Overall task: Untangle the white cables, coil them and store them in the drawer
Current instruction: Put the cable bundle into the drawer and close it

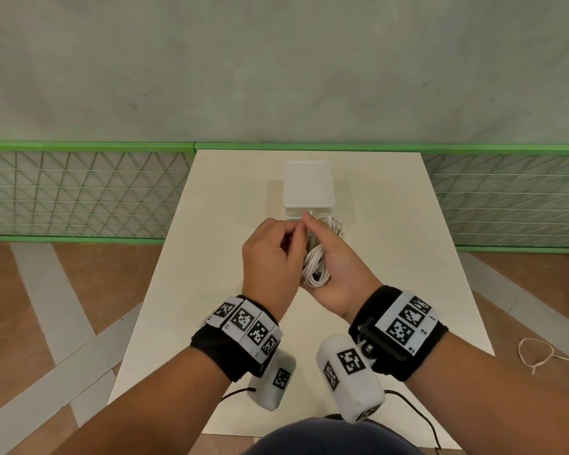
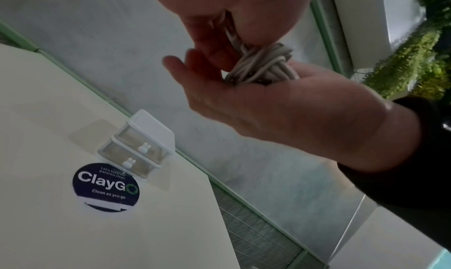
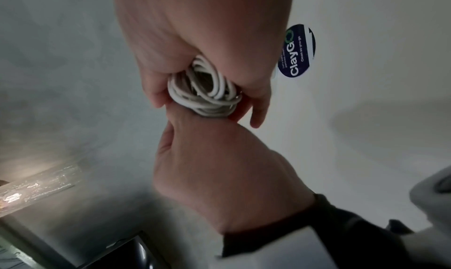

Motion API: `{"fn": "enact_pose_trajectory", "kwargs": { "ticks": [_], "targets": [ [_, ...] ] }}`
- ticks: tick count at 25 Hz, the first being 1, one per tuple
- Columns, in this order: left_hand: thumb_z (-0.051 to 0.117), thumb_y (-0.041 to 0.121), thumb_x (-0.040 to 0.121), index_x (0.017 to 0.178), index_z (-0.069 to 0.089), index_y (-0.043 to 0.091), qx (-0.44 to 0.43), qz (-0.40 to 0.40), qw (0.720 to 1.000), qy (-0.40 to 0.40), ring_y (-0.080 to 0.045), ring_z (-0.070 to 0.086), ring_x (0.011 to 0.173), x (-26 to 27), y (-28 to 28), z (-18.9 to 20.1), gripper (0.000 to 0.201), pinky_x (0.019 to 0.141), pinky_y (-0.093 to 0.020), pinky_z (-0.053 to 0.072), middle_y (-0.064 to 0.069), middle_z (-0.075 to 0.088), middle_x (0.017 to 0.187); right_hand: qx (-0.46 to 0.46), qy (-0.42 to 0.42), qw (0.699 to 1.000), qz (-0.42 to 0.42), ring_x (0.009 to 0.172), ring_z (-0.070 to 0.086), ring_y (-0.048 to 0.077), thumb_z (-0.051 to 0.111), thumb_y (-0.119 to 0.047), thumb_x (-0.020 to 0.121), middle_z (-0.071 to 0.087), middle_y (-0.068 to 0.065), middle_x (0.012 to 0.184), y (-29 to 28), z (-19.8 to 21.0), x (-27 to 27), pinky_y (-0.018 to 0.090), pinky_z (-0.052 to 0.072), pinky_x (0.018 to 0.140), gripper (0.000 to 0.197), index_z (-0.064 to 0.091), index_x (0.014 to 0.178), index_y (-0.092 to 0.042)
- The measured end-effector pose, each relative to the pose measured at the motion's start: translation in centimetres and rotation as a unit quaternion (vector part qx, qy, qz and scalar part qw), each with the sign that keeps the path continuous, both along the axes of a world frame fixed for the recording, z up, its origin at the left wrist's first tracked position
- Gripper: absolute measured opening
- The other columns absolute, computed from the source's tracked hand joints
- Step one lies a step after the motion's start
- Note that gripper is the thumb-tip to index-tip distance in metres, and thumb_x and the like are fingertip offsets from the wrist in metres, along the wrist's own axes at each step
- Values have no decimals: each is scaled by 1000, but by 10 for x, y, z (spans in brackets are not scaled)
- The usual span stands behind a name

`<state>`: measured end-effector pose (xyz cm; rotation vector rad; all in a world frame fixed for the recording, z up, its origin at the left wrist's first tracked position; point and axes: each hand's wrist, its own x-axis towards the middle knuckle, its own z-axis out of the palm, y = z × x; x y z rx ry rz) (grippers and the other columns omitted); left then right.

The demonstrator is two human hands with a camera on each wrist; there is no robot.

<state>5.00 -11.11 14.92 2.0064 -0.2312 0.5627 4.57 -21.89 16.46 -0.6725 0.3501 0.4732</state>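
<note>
A coil of white cable (image 1: pixel 316 266) hangs between both hands above the white table (image 1: pixel 391 290). My right hand (image 1: pixel 334 257) cradles the coil (image 3: pixel 202 92), thumb and fingers curled around it. My left hand (image 1: pixel 271 247) pinches a strand at the top of the coil (image 2: pixel 263 65) with curled fingers. More white loops (image 1: pixel 337 224) show behind the right hand, in front of the drawer unit. That small white drawer unit (image 1: pixel 309 188) stands at the back of the table, and its two fronts carry rabbit-shaped knobs (image 2: pixel 144 148).
A round dark "ClayGo" sticker (image 2: pixel 106 187) lies on the table in front of the drawer unit. A green-framed mesh fence (image 1: pixel 79 192) runs behind the table. A loose cord (image 1: pixel 536 353) lies on the floor to the right.
</note>
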Motion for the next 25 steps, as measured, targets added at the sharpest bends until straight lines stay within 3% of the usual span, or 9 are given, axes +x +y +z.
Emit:
{"fn": "enact_pose_trajectory", "kwargs": {
  "ticks": [2,5,9,12,16,19,22,24,25],
  "targets": [
    [62,15,95,78,72,10,29,-3,1000,-5,-16,60,69,-2,2,-2,20,65,-31,47,1,65,71,17,-6,1000,1,84,73,21,68,-32,92,73,10,91,1,1,-2,31,60,73,22,72,93,-10],
    [46,22,97,76,70,16,116,-45,992,6,-17,59,99,-1,17,-8,32,92,-42,41,11,70,80,-13,-6,1000,18,80,71,21,64,-19,97,71,10,88,-4,1,-5,32,61,73,12,67,99,-8],
    [36,24,92,119,72,15,63,-189,979,52,-20,45,127,-3,47,-15,46,108,-37,34,7,65,124,-122,9,990,65,59,60,16,62,-10,94,66,10,79,-14,0,-6,27,53,53,5,64,98,-8],
    [43,33,86,136,57,25,-53,-170,971,162,-6,39,134,1,57,-1,53,109,-21,31,11,52,140,-168,18,981,93,57,55,17,61,-6,91,61,10,74,-20,-2,-10,27,48,49,8,60,85,-10],
    [56,47,91,126,62,26,-65,-245,912,321,-4,62,111,4,50,21,41,92,-22,45,8,67,122,-272,-55,951,137,54,54,22,63,2,81,55,14,68,-10,-1,-19,30,46,50,7,64,84,-4],
    [72,41,84,113,68,8,-126,-302,856,401,-18,70,83,-2,34,20,44,69,-31,56,-15,74,102,-332,-112,917,189,48,54,22,61,11,79,53,11,56,8,7,-25,29,45,47,11,61,78,0],
    [74,28,79,99,72,-1,-218,-287,833,420,-27,71,90,-4,35,18,35,72,-36,58,-24,73,108,-372,-127,887,243,48,56,20,61,11,79,55,10,55,20,11,-29,27,45,46,19,58,67,-3],
    [73,20,81,80,73,11,-261,-269,826,421,-34,71,91,-5,36,17,9,75,-38,56,-24,75,104,-354,-106,900,232,51,56,21,60,11,80,55,10,56,23,9,-29,27,46,46,17,59,70,-2],
    [76,18,78,69,70,18,-263,-249,836,413,-38,71,87,-6,37,16,11,75,-39,55,-23,75,97,-329,-95,913,224,53,56,21,61,10,79,55,10,57,25,7,-30,27,46,47,14,59,72,-2]
  ]
}}
